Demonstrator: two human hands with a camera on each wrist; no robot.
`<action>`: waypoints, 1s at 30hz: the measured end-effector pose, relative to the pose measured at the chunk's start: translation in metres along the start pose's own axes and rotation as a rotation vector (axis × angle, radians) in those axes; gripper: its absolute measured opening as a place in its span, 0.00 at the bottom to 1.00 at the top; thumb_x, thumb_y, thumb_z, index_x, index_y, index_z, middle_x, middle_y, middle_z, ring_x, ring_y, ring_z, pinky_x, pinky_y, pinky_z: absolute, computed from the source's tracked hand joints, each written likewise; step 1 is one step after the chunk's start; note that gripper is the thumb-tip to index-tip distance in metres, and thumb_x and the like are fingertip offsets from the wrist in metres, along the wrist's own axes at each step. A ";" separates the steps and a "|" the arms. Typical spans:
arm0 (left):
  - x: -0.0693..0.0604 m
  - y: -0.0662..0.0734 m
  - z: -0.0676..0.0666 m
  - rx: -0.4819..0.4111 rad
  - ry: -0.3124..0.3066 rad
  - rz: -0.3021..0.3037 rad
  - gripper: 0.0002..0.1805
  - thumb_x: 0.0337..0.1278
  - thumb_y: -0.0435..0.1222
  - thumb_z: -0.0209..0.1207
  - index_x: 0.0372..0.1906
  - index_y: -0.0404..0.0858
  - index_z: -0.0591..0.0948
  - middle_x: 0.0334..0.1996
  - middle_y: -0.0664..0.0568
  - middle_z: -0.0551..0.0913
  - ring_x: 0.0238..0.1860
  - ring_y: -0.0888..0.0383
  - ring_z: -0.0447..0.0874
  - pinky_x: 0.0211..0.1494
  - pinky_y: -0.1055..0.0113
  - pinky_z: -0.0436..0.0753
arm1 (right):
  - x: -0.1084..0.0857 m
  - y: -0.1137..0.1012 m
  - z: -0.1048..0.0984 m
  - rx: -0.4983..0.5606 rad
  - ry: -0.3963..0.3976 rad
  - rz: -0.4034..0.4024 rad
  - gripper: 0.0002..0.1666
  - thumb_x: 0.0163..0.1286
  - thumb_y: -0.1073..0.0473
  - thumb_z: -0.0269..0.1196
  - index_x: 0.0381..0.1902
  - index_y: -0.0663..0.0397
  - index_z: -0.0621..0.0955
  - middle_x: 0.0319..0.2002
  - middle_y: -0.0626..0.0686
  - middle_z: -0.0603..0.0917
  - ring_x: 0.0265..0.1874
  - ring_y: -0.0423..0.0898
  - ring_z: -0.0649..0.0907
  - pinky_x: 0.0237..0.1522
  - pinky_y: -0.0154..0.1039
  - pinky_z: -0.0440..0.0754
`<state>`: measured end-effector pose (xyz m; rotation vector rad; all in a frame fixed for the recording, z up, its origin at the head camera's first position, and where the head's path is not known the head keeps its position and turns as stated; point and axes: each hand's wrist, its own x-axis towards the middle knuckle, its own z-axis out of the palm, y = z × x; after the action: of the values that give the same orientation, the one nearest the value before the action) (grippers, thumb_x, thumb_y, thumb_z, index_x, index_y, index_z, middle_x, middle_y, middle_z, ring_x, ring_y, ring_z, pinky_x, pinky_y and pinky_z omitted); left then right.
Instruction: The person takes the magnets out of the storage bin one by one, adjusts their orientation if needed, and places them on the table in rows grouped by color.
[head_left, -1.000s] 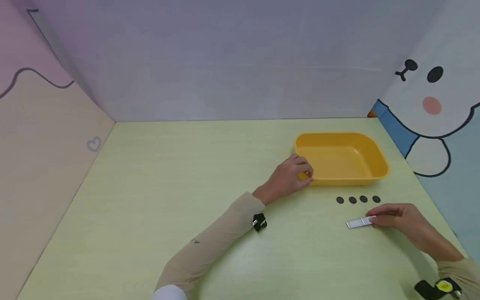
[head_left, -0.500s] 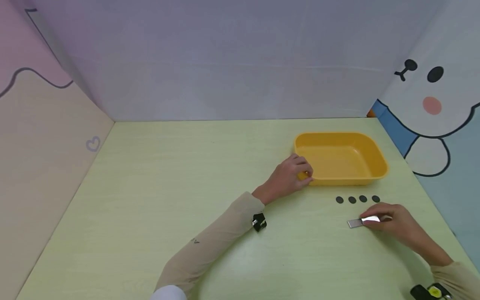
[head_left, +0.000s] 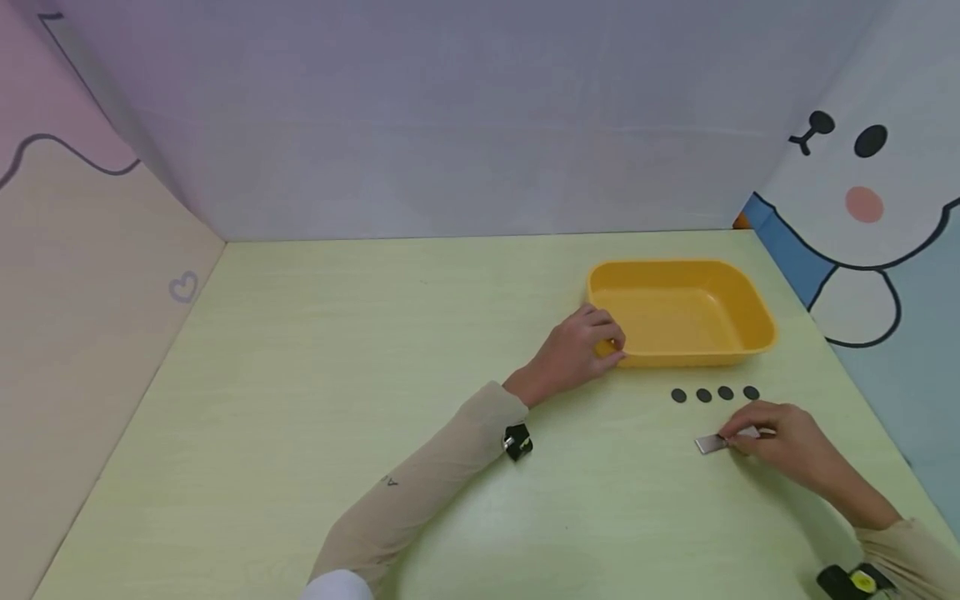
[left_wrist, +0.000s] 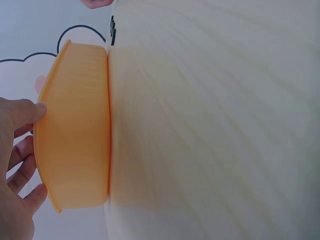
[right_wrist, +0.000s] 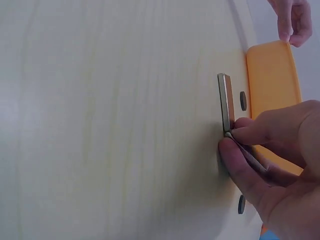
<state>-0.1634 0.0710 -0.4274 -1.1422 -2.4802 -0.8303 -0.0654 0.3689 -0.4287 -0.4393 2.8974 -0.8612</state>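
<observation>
My left hand (head_left: 573,346) holds the near left corner of a yellow plastic tray (head_left: 678,321). In the left wrist view its thumb and fingertips are on the rim of the tray (left_wrist: 75,130). Lower right, my right hand (head_left: 783,437) pinches a flat, silvery metal strip (head_left: 709,443) at its middle. The right wrist view shows two narrow sections of the strip (right_wrist: 226,100) meeting at an angle beside my fingertips; I cannot tell whether they are joined. Fingers partly hide the nearer section. Several small black discs (head_left: 703,396) lie in a row between tray and strip.
A pale green table (head_left: 375,333) stretches to the left. Upright panels stand along its back and sides; the right one (head_left: 885,250) carries a cartoon face. The tray sits close to the right table edge.
My right hand has shifted left and inward along the metal strip, and its right section now looks raised. The left hand and the tray have stayed in place; the head view has tilted slightly.
</observation>
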 end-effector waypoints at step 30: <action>0.002 0.000 -0.003 -0.030 -0.004 0.006 0.05 0.55 0.40 0.65 0.32 0.44 0.82 0.36 0.57 0.79 0.42 0.61 0.71 0.46 0.77 0.70 | -0.001 -0.011 0.008 -0.022 0.145 -0.183 0.16 0.41 0.79 0.71 0.23 0.54 0.86 0.23 0.44 0.81 0.21 0.31 0.73 0.20 0.27 0.73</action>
<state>-0.1647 0.0702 -0.4237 -1.1622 -2.4737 -0.8675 -0.0602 0.3558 -0.4294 -0.6810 3.0378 -0.9220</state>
